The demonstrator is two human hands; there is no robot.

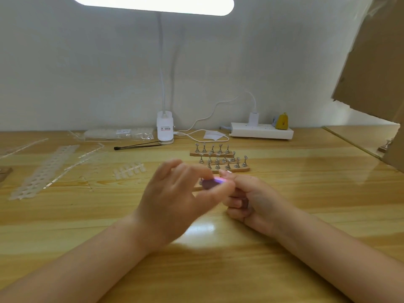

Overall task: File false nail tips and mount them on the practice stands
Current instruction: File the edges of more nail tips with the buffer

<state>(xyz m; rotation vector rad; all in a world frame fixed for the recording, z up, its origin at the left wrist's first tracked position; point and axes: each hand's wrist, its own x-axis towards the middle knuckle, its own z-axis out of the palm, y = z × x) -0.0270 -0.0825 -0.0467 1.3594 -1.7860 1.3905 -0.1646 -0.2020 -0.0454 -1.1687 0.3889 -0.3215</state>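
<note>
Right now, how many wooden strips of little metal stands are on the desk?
3 seen clearly: back, middle, front, all beyond the hands. More may hide behind them.

Blurred hands (196, 193) hide the nail tip (lamp (153, 4) cropped above).

No text can be read. The white lamp base (165, 127) bears a label with dark and red print, too blurred to make out. Left of the lamp base, the clear bag of nail tips (118, 134) carries a small white label, likewise illegible.
</note>
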